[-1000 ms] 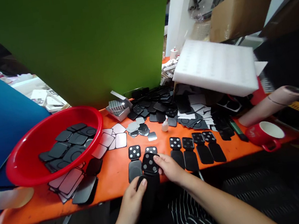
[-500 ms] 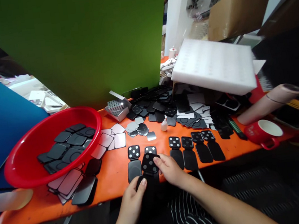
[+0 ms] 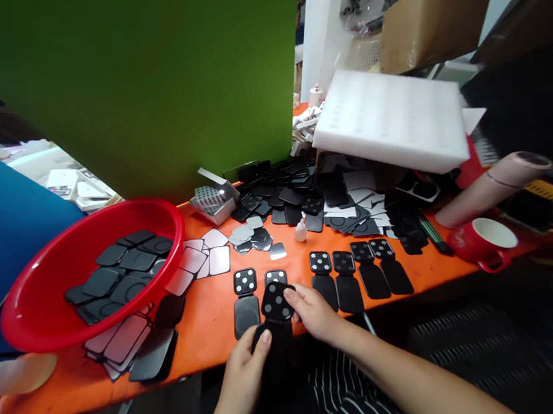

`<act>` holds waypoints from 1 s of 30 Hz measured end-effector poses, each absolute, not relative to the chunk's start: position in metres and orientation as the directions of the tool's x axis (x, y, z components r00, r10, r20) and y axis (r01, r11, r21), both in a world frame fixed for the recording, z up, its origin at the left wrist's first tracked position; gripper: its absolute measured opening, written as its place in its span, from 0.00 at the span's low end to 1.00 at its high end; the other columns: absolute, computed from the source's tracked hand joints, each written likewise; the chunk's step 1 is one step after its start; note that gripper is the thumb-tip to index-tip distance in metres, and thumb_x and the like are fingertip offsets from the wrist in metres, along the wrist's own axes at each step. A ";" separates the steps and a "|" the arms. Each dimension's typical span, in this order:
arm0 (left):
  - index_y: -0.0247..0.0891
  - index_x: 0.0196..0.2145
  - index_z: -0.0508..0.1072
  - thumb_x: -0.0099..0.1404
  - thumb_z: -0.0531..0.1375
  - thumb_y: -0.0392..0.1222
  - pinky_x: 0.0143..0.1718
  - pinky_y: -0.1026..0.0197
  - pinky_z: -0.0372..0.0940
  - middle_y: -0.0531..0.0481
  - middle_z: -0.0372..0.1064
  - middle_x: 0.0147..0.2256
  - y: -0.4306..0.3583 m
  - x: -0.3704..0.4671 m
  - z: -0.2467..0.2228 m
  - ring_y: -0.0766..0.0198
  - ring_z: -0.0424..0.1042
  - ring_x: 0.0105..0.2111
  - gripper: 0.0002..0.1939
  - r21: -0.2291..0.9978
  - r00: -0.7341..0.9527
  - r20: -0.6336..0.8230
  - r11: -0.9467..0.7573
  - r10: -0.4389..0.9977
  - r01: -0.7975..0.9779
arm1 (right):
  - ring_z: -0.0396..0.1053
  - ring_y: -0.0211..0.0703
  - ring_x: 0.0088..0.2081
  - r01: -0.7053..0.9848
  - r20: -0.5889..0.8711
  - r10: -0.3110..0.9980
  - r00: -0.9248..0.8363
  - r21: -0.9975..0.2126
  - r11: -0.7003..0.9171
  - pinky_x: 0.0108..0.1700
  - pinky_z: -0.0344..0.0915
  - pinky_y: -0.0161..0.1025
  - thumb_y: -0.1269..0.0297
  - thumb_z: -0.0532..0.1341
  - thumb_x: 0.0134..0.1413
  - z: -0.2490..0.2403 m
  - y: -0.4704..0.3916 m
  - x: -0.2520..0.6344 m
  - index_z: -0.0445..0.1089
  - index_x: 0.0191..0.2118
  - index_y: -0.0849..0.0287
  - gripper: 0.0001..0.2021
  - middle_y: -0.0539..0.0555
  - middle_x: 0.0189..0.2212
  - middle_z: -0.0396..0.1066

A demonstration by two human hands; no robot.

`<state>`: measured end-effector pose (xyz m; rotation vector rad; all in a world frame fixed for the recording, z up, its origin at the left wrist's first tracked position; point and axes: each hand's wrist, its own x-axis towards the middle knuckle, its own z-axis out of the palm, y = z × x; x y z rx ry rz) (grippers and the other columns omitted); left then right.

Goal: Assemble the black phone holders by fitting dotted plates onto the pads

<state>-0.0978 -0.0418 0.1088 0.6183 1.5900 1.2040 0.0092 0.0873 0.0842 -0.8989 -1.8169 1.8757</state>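
Note:
A black hinged two-part panel (image 3: 275,301) with several round grey dots on its upper square is held over the table's front edge. My left hand (image 3: 245,365) pinches its lower part, thumb on top. The fingers of my right hand (image 3: 314,308) grip the upper square's right side. Behind it lies a similar panel (image 3: 276,277), partly covered. Another dotted panel (image 3: 244,281) is laid out on the left, with several more (image 3: 349,292) in a row on the right. The underside of the held piece is hidden.
On the left, a red basin (image 3: 22,312) holds black plates. White-faced sheets (image 3: 219,260) lie beside it. A small dropper bottle (image 3: 300,231), an opened box of small cylinders (image 3: 213,208) and piled black parts (image 3: 290,197) stand behind. A red mug (image 3: 467,244) and pink flask (image 3: 496,187) are right.
The view has shifted slightly, so the table things appear a little further left. Both hands keep their grip on the panel, with hardly any visible movement.

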 end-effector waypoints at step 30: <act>0.34 0.39 0.69 0.58 0.53 0.48 0.37 0.61 0.61 0.47 0.72 0.34 -0.044 -0.093 0.104 0.58 0.67 0.34 0.16 0.904 -0.388 -0.428 0.384 0.816 -0.189 | 0.58 0.33 0.19 0.167 -0.181 0.663 -0.726 -0.982 -0.085 0.24 0.54 0.32 0.49 0.48 0.54 0.083 0.085 0.013 0.59 0.23 0.59 0.19 0.47 0.16 0.59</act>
